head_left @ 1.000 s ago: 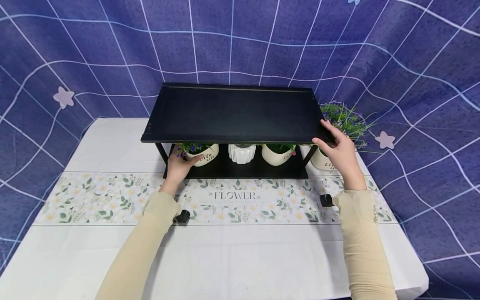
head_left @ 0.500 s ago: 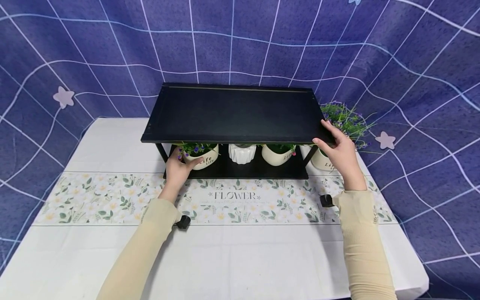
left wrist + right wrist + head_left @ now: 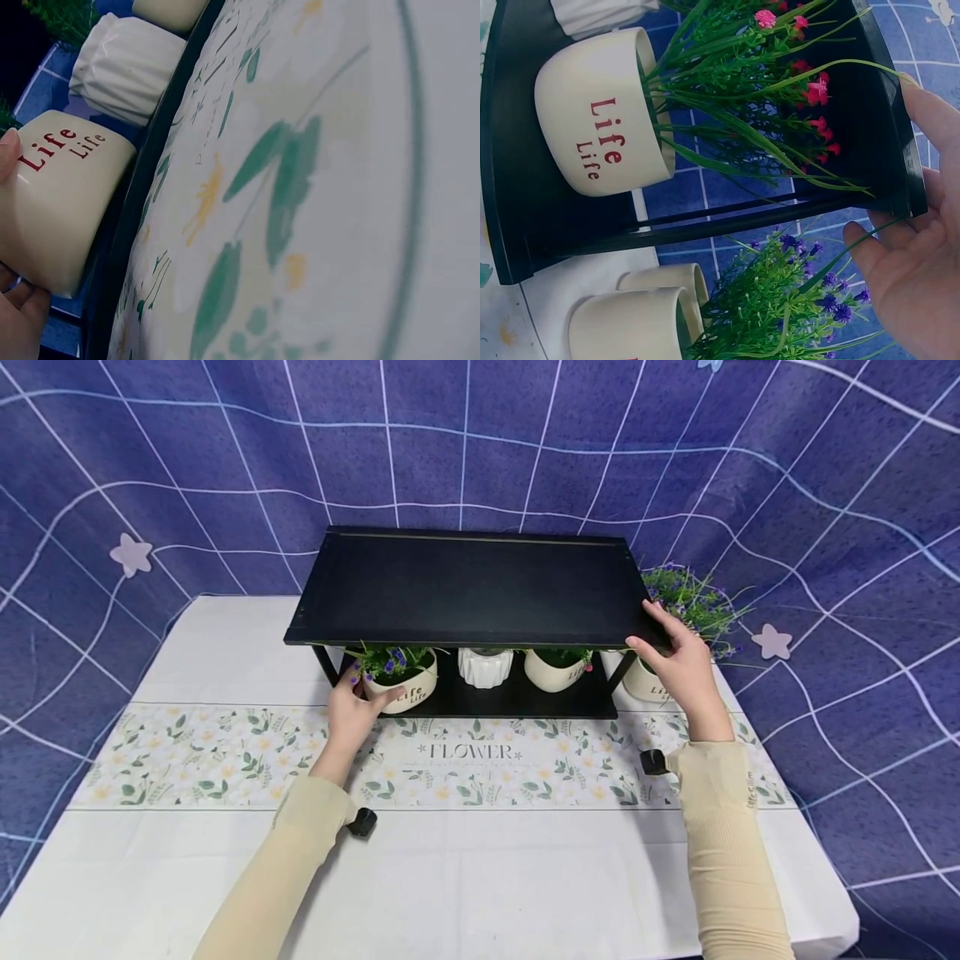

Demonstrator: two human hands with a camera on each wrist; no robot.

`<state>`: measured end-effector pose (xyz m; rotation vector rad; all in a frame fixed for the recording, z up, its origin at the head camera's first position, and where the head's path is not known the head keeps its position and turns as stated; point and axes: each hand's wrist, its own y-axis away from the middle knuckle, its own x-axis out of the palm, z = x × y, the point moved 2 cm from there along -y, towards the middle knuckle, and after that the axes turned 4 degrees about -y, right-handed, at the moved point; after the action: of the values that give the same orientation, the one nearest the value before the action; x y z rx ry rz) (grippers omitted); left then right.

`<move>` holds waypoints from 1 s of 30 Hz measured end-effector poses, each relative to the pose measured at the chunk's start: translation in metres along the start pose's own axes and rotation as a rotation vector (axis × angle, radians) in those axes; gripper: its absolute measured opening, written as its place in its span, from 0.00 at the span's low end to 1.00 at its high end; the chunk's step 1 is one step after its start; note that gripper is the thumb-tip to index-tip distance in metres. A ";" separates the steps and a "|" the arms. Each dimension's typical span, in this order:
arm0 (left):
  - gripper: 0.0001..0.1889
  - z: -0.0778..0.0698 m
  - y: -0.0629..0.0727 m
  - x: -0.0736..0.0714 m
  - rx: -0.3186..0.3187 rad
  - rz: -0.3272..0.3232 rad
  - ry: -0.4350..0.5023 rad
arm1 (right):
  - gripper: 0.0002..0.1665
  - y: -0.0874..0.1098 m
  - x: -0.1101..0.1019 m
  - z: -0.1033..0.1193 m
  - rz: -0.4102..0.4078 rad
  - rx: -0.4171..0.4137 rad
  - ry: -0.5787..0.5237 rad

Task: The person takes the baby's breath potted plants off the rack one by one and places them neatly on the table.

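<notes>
A black two-tier shelf (image 3: 472, 585) stands near the back of the table. My left hand (image 3: 351, 714) grips a cream flowerpot (image 3: 414, 695) lettered "Life" at the left end of the lower tier, thumb across its front and fingers round its left side. Purple flowers (image 3: 393, 660) grow from this pot. In the left wrist view, the same flowerpot (image 3: 67, 202) sits at the shelf's front edge. My right hand (image 3: 684, 672) holds the right front corner of the top board, thumb and fingers on either side of it, as the right wrist view shows.
On the lower tier also stand a white fluted pot (image 3: 486, 670) and a cream pot with pink flowers (image 3: 604, 112). Cream pots (image 3: 626, 326) with purple flowers stand on the table right of the shelf. A floral "FLOWER" runner (image 3: 468, 777) crosses the white table in front.
My left hand has drawn the left flowerpot forward, toward the lower tier's front edge, so more of its flowers and rim show. My right hand has stayed on the shelf corner.
</notes>
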<state>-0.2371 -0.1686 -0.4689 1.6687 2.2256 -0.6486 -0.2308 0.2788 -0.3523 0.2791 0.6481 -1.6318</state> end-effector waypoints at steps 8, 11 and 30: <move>0.41 -0.001 0.014 -0.006 0.015 0.018 0.062 | 0.37 -0.001 0.001 -0.001 0.001 -0.003 -0.004; 0.41 0.000 0.019 -0.009 -0.009 0.041 0.132 | 0.37 -0.001 0.001 -0.001 -0.003 -0.007 -0.005; 0.47 -0.002 0.048 -0.028 -0.111 0.127 0.099 | 0.37 0.000 0.001 -0.001 -0.002 0.003 0.013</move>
<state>-0.1835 -0.1796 -0.4630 1.8029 2.1564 -0.4119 -0.2310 0.2785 -0.3533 0.2919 0.6560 -1.6337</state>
